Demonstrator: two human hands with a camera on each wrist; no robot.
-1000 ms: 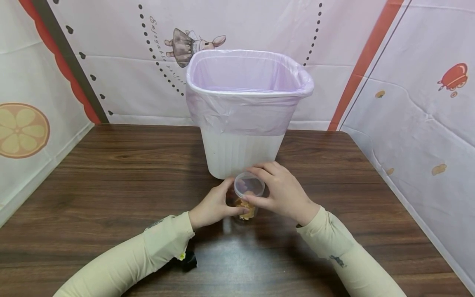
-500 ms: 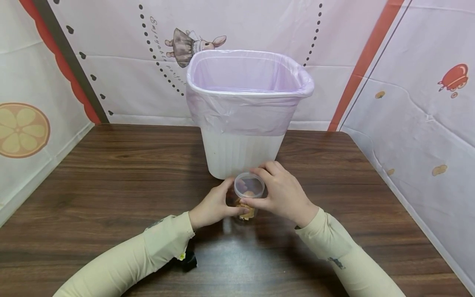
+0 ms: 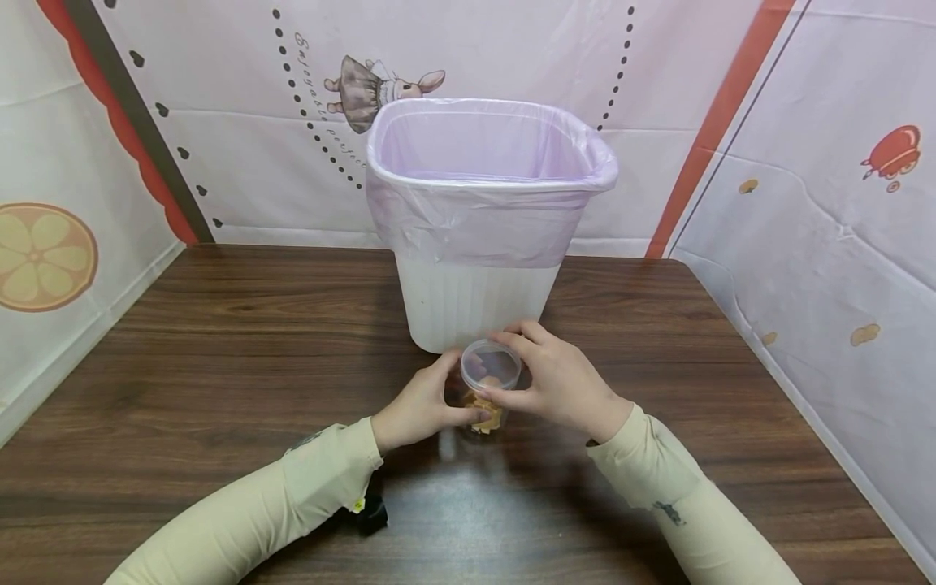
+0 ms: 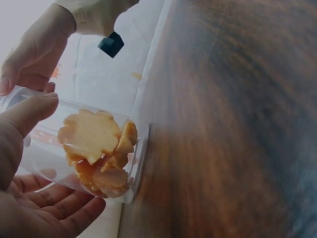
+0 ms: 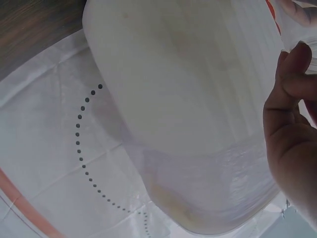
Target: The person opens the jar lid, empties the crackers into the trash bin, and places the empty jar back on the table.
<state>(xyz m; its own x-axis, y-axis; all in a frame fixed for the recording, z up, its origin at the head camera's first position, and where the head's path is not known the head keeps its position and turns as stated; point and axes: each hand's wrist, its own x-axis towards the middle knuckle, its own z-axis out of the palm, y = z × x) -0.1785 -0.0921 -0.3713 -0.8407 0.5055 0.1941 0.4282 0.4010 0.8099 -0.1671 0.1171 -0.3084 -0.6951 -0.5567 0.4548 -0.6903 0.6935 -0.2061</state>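
Observation:
A clear plastic jar [image 4: 47, 163] stands upright on the table, with several scalloped golden cookies [image 4: 91, 136] in its lower part. My left hand [image 3: 418, 406] grips the jar's side, thumb toward me and fingers round the far side. Its round clear lid [image 3: 491, 363] is on top, held at the edge by the thumb and fingers of my right hand [image 3: 559, 378]. In the right wrist view, that hand [image 5: 294, 119] shows at the right edge, while most of the jar lies outside the picture.
Right behind the jar stands a white trash bin [image 3: 475, 301] lined with a thin purple bag [image 3: 483, 223]. A small black object [image 3: 374, 515] is by the left sleeve on the wooden table [image 3: 219, 325]. Printed cloth [image 3: 804, 203] hangs around the back and sides.
My right hand's fingers and wrist shift slightly around the lid's edge. The left hand and the jar stay in place.

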